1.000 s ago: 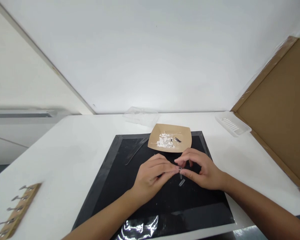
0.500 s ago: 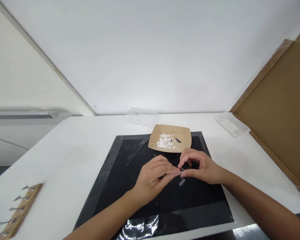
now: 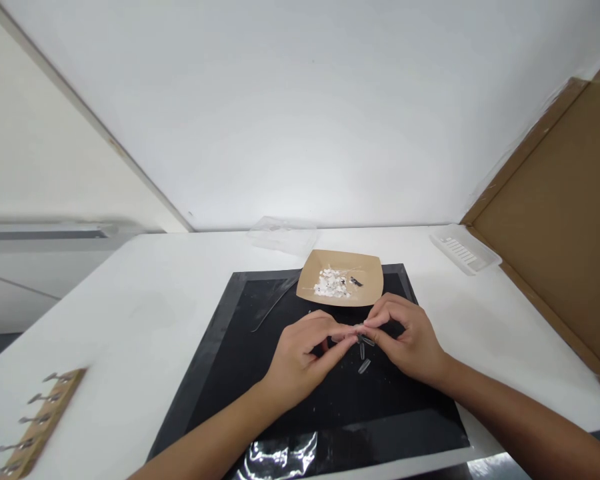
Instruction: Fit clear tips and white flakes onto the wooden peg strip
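Observation:
My left hand [image 3: 305,353] and my right hand [image 3: 405,330] meet over the black mat [image 3: 260,393], fingertips almost touching. Each pinches with thumb and forefinger at a small, pale clear piece, seemingly a clear nail tip [image 3: 359,327], mostly covered by the fingers. Just below the fingertips lie other clear nail tips [image 3: 363,351] on the mat. One loose clear tip [image 3: 364,366] rests a little nearer to me, apart from both hands.
Beyond my hands, a brown paper tray [image 3: 370,262] holds white flakes and a dark scrap. Thin dark tweezers-like tool [image 3: 275,303] lies left of it. Clear plastic packaging [image 3: 283,233] and a translucent tray [image 3: 465,248] stand behind. A wooden rack with metal clips [image 3: 45,417] is at left.
My right hand has shifted slightly up and turned, its thumb and forefinger now closer together at the left fingertips. More clear tips show on the mat beneath the fingers.

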Available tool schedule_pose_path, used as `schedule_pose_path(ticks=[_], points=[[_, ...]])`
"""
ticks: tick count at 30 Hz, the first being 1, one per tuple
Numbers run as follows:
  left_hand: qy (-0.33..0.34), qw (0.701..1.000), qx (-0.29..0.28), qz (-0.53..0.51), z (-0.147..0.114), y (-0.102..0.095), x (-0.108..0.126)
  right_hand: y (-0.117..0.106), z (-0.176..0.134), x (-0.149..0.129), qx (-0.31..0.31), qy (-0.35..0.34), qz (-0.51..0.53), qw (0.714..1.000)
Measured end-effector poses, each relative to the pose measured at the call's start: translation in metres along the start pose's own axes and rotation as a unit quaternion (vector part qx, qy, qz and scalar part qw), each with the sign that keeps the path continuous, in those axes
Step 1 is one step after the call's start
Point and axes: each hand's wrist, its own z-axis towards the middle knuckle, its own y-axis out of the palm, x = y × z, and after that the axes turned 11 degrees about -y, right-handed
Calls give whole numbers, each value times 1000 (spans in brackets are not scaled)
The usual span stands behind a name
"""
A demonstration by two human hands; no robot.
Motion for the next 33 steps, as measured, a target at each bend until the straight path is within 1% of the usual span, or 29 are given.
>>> schedule_pose_path(ticks=[4,7,9,13,15,17,18,19,20,22,23,24,25,26,28,29,31,33], points=[[-50,999,3,6,-2,1,-1,7,-4,-1,13,-42,-76,996],[-84,996,13,0,-3,2,-2,9,-4,0,11,-74,-103,992],[-98,995,10,-2,-4,3,-2,7,-3,0,7,-73,-86,994],[-104,995,-8,-5,-7,4,-3,-4,0,4,-39,-36,13,998],[-108,994,-9,-6,-8,4,-4,-10,-1,9,-46,-20,49,998],[-95,995,5,11,-7,4,-5,-18,-1,18,-9,7,56,998],[-76,996,25,28,-6,4,-6,-23,-1,23,18,17,46,999],[-52,996,49,52,-3,3,-5,-27,0,28,54,22,31,998],[-17,993,89,77,0,0,-3,-32,1,33,86,25,17,996],[41,969,183,163,6,-9,4,-41,4,43,145,35,-14,989],[43,950,214,221,8,-16,10,-46,6,47,173,42,-31,984],[34,932,220,286,9,-24,17,-50,8,51,195,53,-43,978],[-4,914,199,352,7,-34,24,-55,10,54,207,68,-53,974],[-65,895,179,403,2,-43,30,-58,11,56,211,83,-66,972],[-222,845,187,449,-18,-63,39,-65,13,60,225,92,-88,966],[-286,821,183,459,-33,-72,39,-67,13,62,226,92,-93,965],[-369,770,187,485,-68,-90,33,-70,12,63,223,90,-104,965],[-417,713,212,521,-104,-108,21,-71,10,63,214,90,-116,966]])
